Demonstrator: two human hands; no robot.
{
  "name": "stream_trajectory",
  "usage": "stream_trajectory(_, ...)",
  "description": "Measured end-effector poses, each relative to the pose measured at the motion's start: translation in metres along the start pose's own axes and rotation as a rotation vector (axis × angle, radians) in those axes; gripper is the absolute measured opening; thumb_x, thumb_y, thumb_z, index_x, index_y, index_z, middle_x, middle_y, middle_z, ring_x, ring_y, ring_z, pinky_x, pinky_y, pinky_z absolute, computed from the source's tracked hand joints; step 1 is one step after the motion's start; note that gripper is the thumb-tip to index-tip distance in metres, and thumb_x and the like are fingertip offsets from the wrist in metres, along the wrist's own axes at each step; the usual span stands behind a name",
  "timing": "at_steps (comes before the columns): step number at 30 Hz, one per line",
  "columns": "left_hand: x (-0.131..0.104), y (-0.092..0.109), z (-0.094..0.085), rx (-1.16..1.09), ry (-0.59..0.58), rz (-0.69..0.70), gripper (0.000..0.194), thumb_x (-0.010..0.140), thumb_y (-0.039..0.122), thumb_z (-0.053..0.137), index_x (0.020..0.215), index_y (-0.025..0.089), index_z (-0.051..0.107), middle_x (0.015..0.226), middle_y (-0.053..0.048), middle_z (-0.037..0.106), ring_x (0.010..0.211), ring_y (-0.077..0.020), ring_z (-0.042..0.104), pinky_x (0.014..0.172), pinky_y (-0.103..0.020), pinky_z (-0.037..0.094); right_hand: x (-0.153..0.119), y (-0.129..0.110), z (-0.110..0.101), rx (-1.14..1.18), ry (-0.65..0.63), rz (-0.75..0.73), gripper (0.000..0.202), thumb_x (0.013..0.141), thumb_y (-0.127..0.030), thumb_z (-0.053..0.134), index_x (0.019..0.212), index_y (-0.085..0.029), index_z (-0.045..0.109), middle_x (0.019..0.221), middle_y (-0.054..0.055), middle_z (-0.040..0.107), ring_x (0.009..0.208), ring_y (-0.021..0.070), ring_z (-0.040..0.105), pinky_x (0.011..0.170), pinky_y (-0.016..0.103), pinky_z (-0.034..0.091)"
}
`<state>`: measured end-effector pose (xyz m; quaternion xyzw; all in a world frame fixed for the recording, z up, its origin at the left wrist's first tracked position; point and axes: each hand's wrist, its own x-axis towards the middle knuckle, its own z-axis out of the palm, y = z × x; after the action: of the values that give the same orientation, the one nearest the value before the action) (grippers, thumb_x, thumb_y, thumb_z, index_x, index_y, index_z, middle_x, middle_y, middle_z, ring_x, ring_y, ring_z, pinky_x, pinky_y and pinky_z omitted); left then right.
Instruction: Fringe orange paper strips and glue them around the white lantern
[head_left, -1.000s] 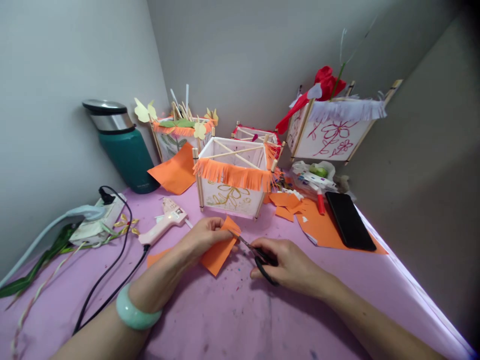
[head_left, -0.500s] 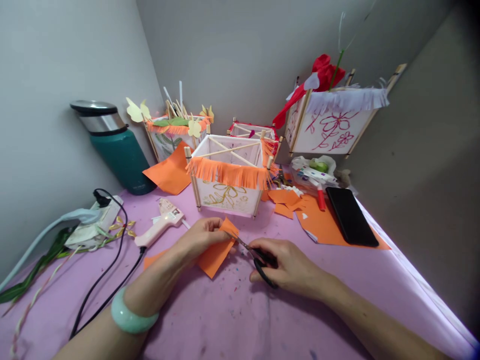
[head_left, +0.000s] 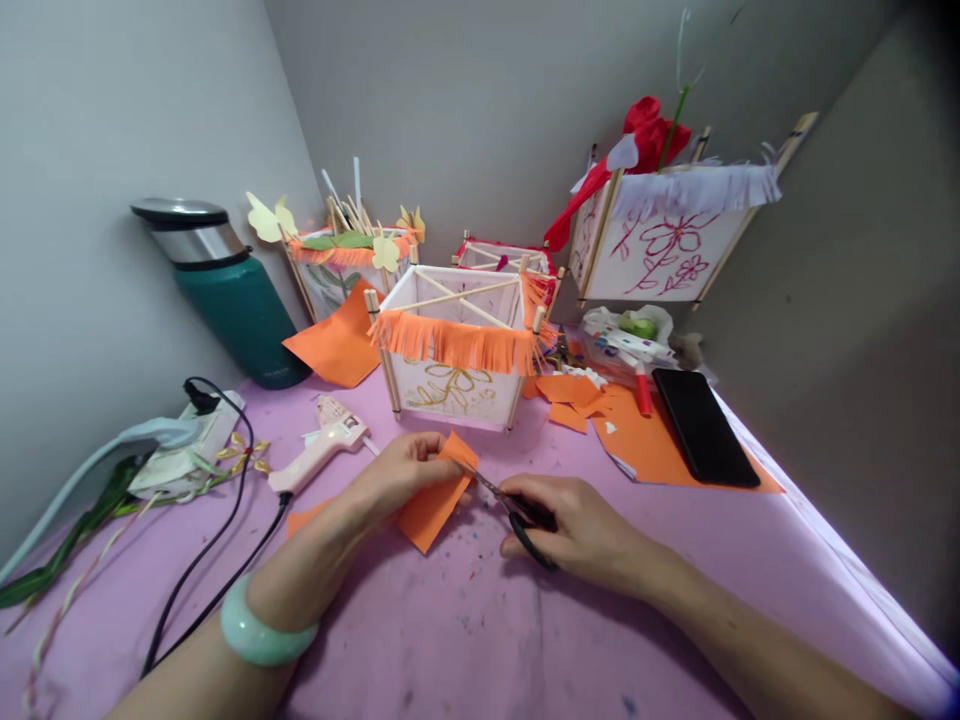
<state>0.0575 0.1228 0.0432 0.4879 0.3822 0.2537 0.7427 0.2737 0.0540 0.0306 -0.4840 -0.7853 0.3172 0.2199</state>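
Observation:
My left hand (head_left: 409, 470), with a pale green bangle on its wrist, pinches a piece of orange paper (head_left: 433, 512) over the purple tablecloth. Black-handled scissors (head_left: 531, 530) are gripped in my right hand (head_left: 581, 520), thumb and fingers in the loops. Their blades reach the paper's right edge, close to my left fingertips; part of the blades is hidden by the paper. Just beyond my hands stands a white box lantern (head_left: 450, 385) with a stick frame, orange fringe along its top and a yellow flower drawing.
A pink glue gun (head_left: 322, 452) lies left, its black cord trailing forward. A teal bottle (head_left: 240, 310) and power strip (head_left: 187, 440) stand farther left. Orange scraps (head_left: 574, 392), a red marker (head_left: 643, 392) and a black phone (head_left: 705, 428) lie right. More decorated lanterns (head_left: 667, 240) are behind.
Both hands, the paper and the scissors stay almost in place. The view has shifted slightly; no clear new cut shows.

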Motion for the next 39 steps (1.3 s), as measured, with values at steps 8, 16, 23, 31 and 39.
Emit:
stream_trajectory(8,-0.0013,0.0010,0.0002,0.020,-0.002,-0.045,0.020,0.067,0.025,0.074,0.078,0.012,0.063,0.067,-0.007,0.072,0.059,-0.0179,0.068,0.060,-0.028,0.054,-0.0007,0.0021,0.0002,-0.018,0.004,0.000,0.028,0.078,-0.040,0.070,0.095,-0.018,0.064,0.069,-0.005,0.055,0.061,0.0102,0.048,0.058,0.019,0.037)
stream_trajectory(16,-0.0019,0.0020,0.0004,0.035,0.017,-0.068,0.020,0.068,0.027,0.074,0.077,0.013,0.063,0.066,-0.007,0.072,0.059,-0.0176,0.068,0.061,-0.029,0.054,-0.0016,0.0026,0.0004,-0.071,0.016,-0.005,0.029,0.079,-0.041,0.068,0.096,-0.019,0.065,0.069,-0.003,0.058,0.061,0.0113,0.049,0.058,0.020,0.037)
stream_trajectory(23,-0.0033,0.0027,-0.0012,0.048,-0.010,-0.072,0.022,0.070,0.031,0.073,0.077,0.014,0.062,0.068,-0.008,0.073,0.063,-0.0202,0.070,0.063,-0.031,0.054,-0.0018,0.0044,0.0010,-0.095,0.037,-0.001,0.032,0.080,-0.044,0.067,0.100,-0.019,0.066,0.069,-0.002,0.060,0.061,0.0116,0.050,0.058,0.020,0.037)
stream_trajectory(31,-0.0034,0.0032,-0.0038,0.060,0.043,-0.038,0.021,0.071,0.030,0.073,0.074,0.015,0.059,0.067,-0.008,0.073,0.060,-0.0177,0.068,0.059,-0.027,0.051,-0.0020,0.0078,0.0026,-0.093,0.055,-0.002,0.036,0.079,-0.048,0.066,0.101,-0.019,0.066,0.070,-0.002,0.060,0.061,0.0116,0.051,0.058,0.021,0.037)
stream_trajectory(39,-0.0015,0.0010,-0.0004,0.091,-0.005,-0.040,0.017,0.073,0.029,0.070,0.072,0.016,0.059,0.067,-0.006,0.072,0.058,-0.0168,0.067,0.059,-0.027,0.051,-0.0021,0.0027,0.0018,-0.072,0.055,0.011,0.031,0.078,-0.042,0.069,0.100,-0.020,0.065,0.072,-0.003,0.060,0.063,0.0114,0.051,0.059,0.020,0.038)
